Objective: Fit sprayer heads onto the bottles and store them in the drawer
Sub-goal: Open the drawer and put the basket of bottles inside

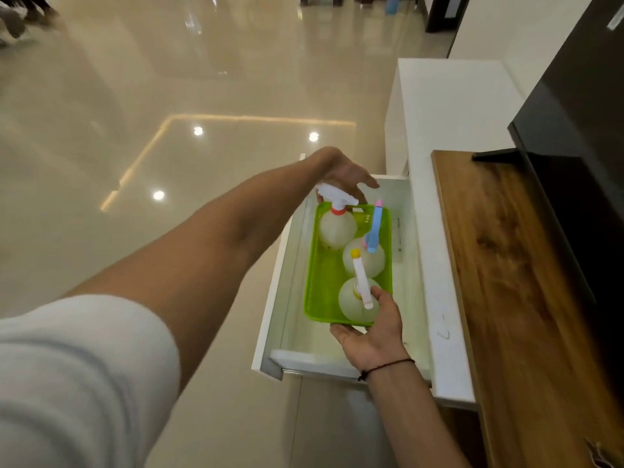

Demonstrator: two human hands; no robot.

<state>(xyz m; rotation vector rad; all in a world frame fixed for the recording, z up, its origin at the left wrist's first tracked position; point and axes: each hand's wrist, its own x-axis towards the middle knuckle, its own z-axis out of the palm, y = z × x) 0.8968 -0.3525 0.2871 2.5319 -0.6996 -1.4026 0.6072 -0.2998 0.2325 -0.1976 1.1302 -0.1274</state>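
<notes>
A green plastic tray (320, 265) sits inside the open white drawer (290, 298). Three pale round bottles stand in it, each with a sprayer head on: the far bottle (337, 228) has a white sprayer with a red collar, the middle bottle (364, 261) a blue and pink sprayer, the near bottle (354, 298) a white sprayer with a yellow tip. My left hand (341, 177) reaches over the tray's far end, fingers down at its rim behind the white sprayer. My right hand (374, 332) grips the tray's near edge, thumb resting against the near bottle.
The drawer juts out from a white cabinet (439, 298) with a wooden top (506, 265) on the right. A dark flat screen (574, 163) on a stand rises above that top. Glossy beige floor (169, 130) lies to the left.
</notes>
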